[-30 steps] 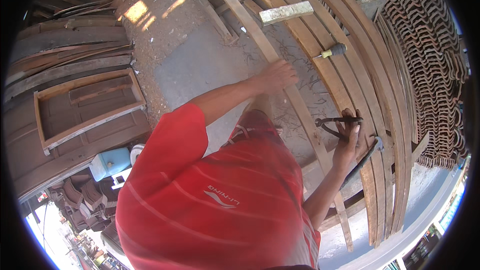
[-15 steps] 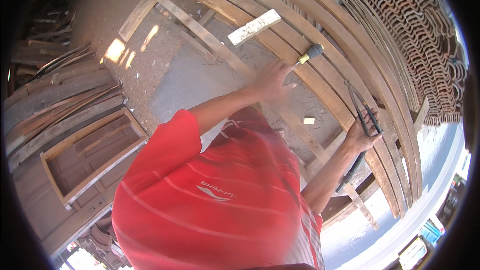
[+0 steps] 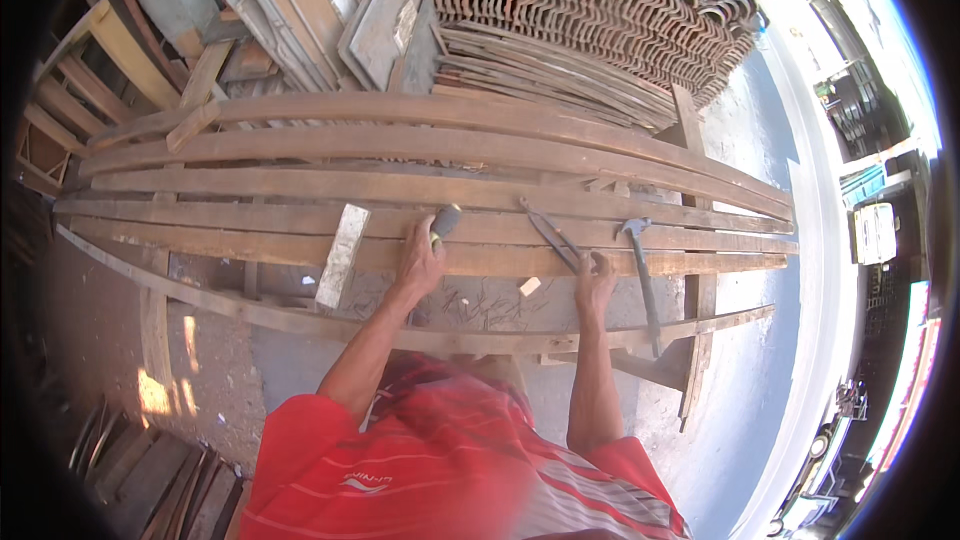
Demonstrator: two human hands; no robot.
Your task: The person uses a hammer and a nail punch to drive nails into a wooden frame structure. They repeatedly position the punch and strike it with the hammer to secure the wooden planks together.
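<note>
A screwdriver (image 3: 446, 223) with a black and yellow handle is in my left hand (image 3: 422, 262), whose fingers close round it over the front beams. Its shaft is hidden from sight. My right hand (image 3: 596, 285) grips the handle ends of a pair of pincers (image 3: 549, 232), whose jaws lie toward the middle beams. Just right of that hand, a claw hammer (image 3: 644, 275) lies across the front beams with its head away from me. A whitish, worn wooden block (image 3: 342, 255) rests across the beams left of my left hand.
Long wooden beams (image 3: 420, 182) run side by side in front of me. A small wood offcut (image 3: 530, 286) and nails (image 3: 480, 306) lie nearer me. Behind are stacked roof tiles (image 3: 560, 5), thin slats (image 3: 555, 75) and leaning boards (image 3: 385, 20). A narrow plank (image 3: 300, 322) crosses closest to me.
The screwdriver, lying on a beam before, is now in my left hand. My view has turned, so the beams run across it. The pincers stay in my right hand, and the hammer shows fully.
</note>
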